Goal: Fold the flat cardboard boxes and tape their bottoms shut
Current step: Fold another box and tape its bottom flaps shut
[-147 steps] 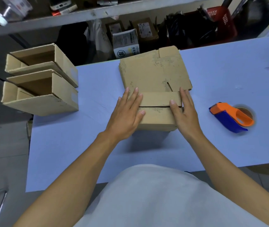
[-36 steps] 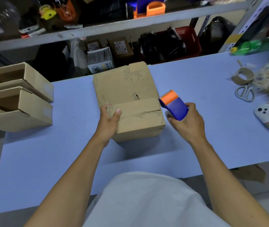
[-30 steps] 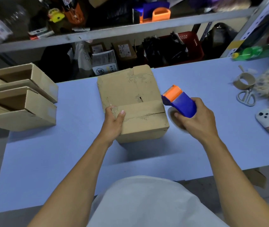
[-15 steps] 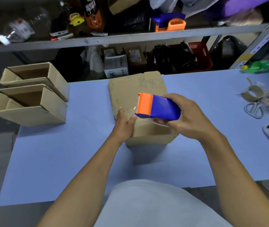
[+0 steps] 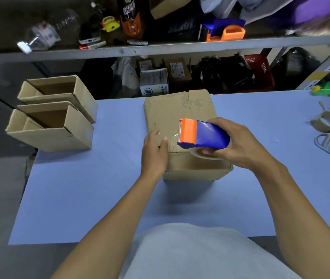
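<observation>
since half a sec ago the blue-and-orange plastic tape dispenser [image 5: 203,134] has shifted a bit to the right above the brown cardboard box [image 5: 182,115], orange end pointing left; 1.2 s ago it was just off the box's right side. right hand [image 5: 238,147] grips the dispenser body, fingers curled round the tape roll underneath. left hand [image 5: 155,153] pinches the clear tape end [image 5: 171,135] against the box's left edge, thumb on top. box sits mid blue counter [image 5: 79,188], bottom flaps folded shut and facing up, resting on a stack of flat cardboard. two folded open cardboard boxes [image 5: 53,117] lie on their sides at the counter's left edge. white scissors [image 5: 327,140] & an empty tape core [image 5: 325,121] sit far right.
</observation>
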